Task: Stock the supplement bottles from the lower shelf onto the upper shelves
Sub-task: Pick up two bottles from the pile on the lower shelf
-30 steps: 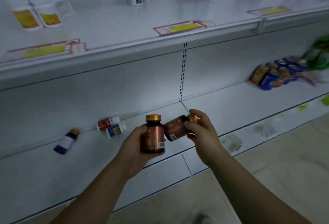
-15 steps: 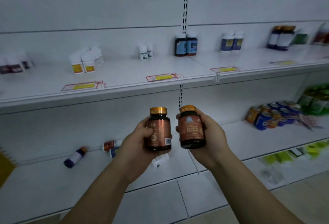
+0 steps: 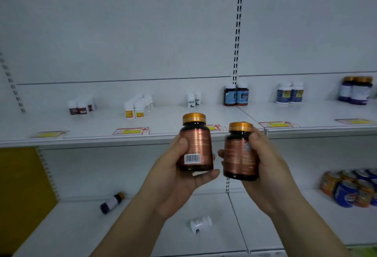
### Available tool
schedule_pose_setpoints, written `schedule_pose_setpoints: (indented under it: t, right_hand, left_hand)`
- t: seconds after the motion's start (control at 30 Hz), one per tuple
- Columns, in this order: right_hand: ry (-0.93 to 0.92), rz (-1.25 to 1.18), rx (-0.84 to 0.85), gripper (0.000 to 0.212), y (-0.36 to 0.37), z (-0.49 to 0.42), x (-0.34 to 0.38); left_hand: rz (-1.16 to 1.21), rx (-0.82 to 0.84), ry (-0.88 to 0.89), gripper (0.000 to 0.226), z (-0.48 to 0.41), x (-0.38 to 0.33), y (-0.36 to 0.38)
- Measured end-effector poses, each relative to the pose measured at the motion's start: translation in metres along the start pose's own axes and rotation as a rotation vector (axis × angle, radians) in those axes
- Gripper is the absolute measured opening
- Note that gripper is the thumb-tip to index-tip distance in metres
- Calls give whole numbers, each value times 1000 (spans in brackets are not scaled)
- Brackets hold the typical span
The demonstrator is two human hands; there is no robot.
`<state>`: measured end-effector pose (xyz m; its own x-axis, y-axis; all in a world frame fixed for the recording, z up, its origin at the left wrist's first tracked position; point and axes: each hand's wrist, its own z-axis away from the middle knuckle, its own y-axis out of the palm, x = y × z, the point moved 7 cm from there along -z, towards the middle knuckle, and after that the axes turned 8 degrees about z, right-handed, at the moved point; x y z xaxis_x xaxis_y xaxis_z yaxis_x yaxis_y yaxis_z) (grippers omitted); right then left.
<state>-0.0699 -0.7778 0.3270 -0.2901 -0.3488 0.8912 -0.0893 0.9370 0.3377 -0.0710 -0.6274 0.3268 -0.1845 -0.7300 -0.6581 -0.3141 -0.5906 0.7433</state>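
Here, both hands are raised in front of the shelving, and each one holds an amber bottle with a gold cap. The left hand (image 3: 177,177) grips the left bottle (image 3: 195,144) upright. Its thumb lies on the bottle's left side and its fingers curl under the base. A barcode on the copper label faces the camera. The right hand (image 3: 265,165) holds the right bottle (image 3: 239,154) a little lower, close to upright. Its thumb presses near the bottle's shoulder and its fingers wrap round the far side. This bottle is slightly blurred. The two bottles sit just beside each other without touching, about level with the front edge of the upper shelf (image 3: 91,141).

On that upper shelf stand several small groups:
- white-capped bottles with dark labels (image 3: 81,106)
- white bottles with yellow labels (image 3: 137,108)
- a small white pair (image 3: 193,99)
- two dark bottles with blue labels (image 3: 235,95)
- two white-capped blue bottles (image 3: 289,93)
- gold-capped dark bottles (image 3: 356,92) at the far right

Price tags (image 3: 131,131) lie along the shelf front.

On the lower shelf (image 3: 71,232) a purple bottle (image 3: 112,202) lies on its side near the back. A white bottle (image 3: 201,223) lies on its side nearer the front, below the left hand. Drink cans (image 3: 350,189) are packed together at the right end. A yellow panel (image 3: 22,195) stands at the far left.
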Motion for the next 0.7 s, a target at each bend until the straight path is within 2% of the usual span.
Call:
schedule_pose_setpoints:
  t: [0.1, 0.2, 0.33, 0.43, 0.53, 0.7]
  right_hand:
    - [10, 43, -4, 50, 14, -1, -1]
    - [-6, 62, 6, 57, 30, -4, 0]
    - [-35, 73, 11, 52, 48, -11, -2]
    - [-42, 126, -1, 47, 58, -16, -6]
    - [-59, 178, -20, 51, 68, -21, -7]
    - [-68, 201, -19, 59, 83, -28, -13]
  left_hand:
    - [42, 9, -33, 48, 1, -10, -3]
    - [69, -30, -9, 42, 3, -22, -9]
    - [-39, -35, 67, 61, 6, -41, -16]
    - [-36, 0, 41, 49, 4, -49, -21]
    - [22, -19, 39, 43, 2, -56, -31]
    - [-3, -62, 102, 60, 2, -71, -49]
